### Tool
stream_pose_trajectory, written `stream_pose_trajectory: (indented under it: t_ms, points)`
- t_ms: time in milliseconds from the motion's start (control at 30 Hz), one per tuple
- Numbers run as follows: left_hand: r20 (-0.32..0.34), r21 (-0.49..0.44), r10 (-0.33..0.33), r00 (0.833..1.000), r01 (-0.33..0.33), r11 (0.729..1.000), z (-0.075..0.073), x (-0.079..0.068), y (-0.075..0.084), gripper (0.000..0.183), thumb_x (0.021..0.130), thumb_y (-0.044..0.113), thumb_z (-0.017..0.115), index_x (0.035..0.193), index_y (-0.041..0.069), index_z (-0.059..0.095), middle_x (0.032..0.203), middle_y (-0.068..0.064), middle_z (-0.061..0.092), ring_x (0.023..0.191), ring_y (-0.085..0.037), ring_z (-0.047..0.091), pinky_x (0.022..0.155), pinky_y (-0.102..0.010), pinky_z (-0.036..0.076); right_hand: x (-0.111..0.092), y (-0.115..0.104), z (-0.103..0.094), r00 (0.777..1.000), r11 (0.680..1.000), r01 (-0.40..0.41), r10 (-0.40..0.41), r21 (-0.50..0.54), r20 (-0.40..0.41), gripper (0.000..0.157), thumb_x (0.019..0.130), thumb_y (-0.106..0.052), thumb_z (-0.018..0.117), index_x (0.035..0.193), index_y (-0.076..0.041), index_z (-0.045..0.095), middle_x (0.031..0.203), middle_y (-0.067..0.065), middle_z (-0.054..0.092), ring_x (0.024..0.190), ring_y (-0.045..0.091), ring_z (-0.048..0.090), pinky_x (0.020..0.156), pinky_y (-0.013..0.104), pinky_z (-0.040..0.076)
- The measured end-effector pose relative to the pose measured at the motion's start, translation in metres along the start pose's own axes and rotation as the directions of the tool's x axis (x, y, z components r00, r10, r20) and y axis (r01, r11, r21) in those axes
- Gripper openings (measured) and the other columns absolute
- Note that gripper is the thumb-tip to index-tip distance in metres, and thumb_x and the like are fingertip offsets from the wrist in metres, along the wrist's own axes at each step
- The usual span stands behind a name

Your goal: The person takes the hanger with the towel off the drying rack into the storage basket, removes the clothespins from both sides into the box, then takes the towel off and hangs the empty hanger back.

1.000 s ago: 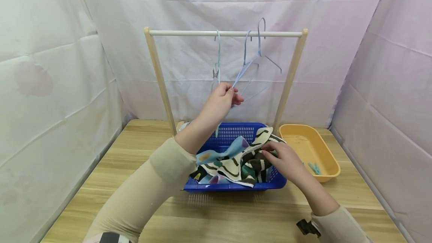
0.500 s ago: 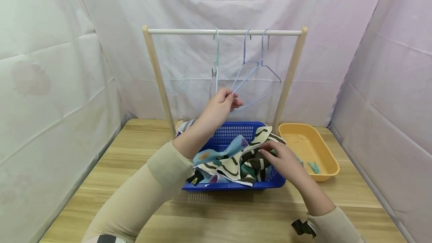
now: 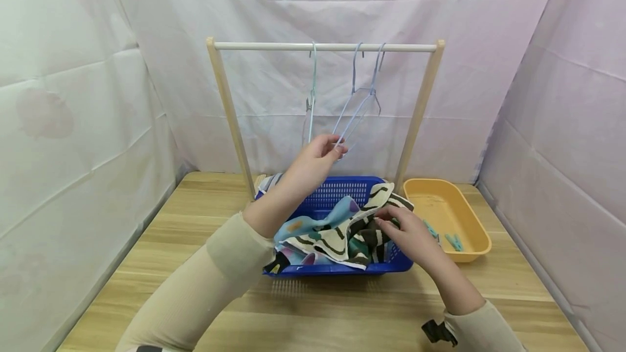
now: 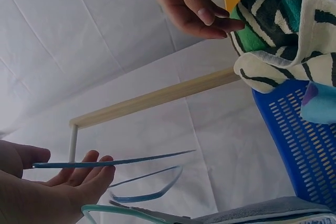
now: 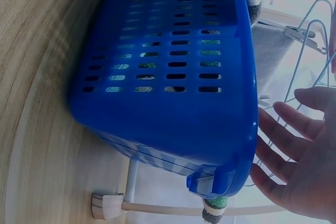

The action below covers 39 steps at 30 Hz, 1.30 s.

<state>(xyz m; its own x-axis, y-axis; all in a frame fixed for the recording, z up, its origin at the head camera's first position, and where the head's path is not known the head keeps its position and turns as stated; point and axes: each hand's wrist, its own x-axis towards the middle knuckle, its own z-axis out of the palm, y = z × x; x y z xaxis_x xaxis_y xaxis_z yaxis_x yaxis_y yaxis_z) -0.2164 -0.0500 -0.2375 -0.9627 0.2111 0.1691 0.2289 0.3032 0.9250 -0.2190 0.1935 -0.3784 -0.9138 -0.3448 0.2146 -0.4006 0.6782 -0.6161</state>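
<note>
A light-blue wire hanger [image 3: 360,107] hangs by its hook from the rack's white rod, turned nearly edge-on. At its lower near corner my left hand [image 3: 317,159] holds it between thumb and fingers; in the left wrist view the wire [image 4: 131,160] runs between them. My right hand [image 3: 408,231] is at the right side of the blue basket [image 3: 337,270], over a cream, dark and green patterned towel [image 3: 337,246]. Its fingers are relaxed, and nothing lies in the palm in the right wrist view.
Another blue hanger [image 3: 354,72] and a mint one [image 3: 314,75] with a grey cloth clipped to it hang on the rod [image 3: 274,46]. Light-blue cloth [image 3: 318,224] lies in the basket. A yellow tray [image 3: 474,216] with clothespins [image 3: 455,242] stands to the right.
The blue hanger's hook has come down onto the rod, and the hanger has turned more edge-on. My left hand has lowered slightly with it. My right hand has hardly moved.
</note>
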Motion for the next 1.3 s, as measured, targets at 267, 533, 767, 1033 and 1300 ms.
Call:
stream_pose_trajectory:
  t_ms: [267,533,767,1033,1300]
  points:
    - [0.024,0.018,0.025,0.999,-0.026,1.0,0.001,-0.006,-0.006,0.037,0.103,0.013,0.049,0.139,0.005,0.046,0.131,-0.009,0.057,0.126,-0.022,0.05,0.104,-0.037,0.041,-0.002,0.0,-0.001,1.0,1.0,-0.001,0.001,0.0,-0.002,0.022,0.099,-0.029,0.06,0.11,-0.012,0.068,0.104,-0.001,0.065,0.098,0.021,0.059,0.08,0.045,0.052]
    - [0.017,0.008,0.062,0.998,-0.063,0.998,-0.001,-0.016,-0.008,0.034,0.103,0.015,0.05,0.136,0.009,0.049,0.128,-0.004,0.059,0.121,-0.018,0.053,0.103,-0.036,0.043,-0.001,-0.002,-0.005,0.999,0.999,0.034,-0.034,0.001,-0.002,0.02,0.099,-0.027,0.059,0.109,-0.012,0.068,0.104,0.0,0.065,0.099,0.022,0.058,0.082,0.048,0.051]
    - [-0.012,-0.05,0.135,0.991,-0.136,0.99,-0.005,-0.024,-0.01,0.028,0.103,0.009,0.047,0.13,0.005,0.053,0.122,-0.007,0.061,0.114,-0.017,0.059,0.099,-0.035,0.046,0.001,-0.006,-0.01,0.998,0.998,0.065,-0.065,0.0,-0.015,0.016,0.099,-0.026,0.06,0.107,-0.015,0.068,0.1,-0.003,0.065,0.098,0.022,0.058,0.084,0.051,0.05]
    - [-0.158,-0.152,0.23,0.96,-0.253,0.955,-0.016,-0.036,-0.013,0.02,0.102,0.003,0.047,0.117,-0.003,0.058,0.112,-0.016,0.064,0.107,-0.028,0.062,0.097,-0.035,0.048,0.002,-0.008,-0.014,0.998,0.998,0.065,-0.065,0.003,-0.023,0.017,0.098,-0.024,0.061,0.109,-0.012,0.067,0.099,-0.003,0.065,0.099,0.022,0.058,0.085,0.049,0.049]
    - [-0.276,-0.137,0.228,0.934,-0.273,0.952,-0.02,-0.044,-0.02,0.018,0.099,-0.001,0.049,0.113,-0.003,0.06,0.111,-0.017,0.063,0.103,-0.023,0.061,0.093,-0.035,0.05,-0.003,-0.007,-0.015,0.997,0.997,0.074,-0.074,-0.009,-0.021,0.016,0.098,-0.024,0.062,0.109,-0.014,0.068,0.101,-0.004,0.066,0.1,0.022,0.059,0.086,0.049,0.049]
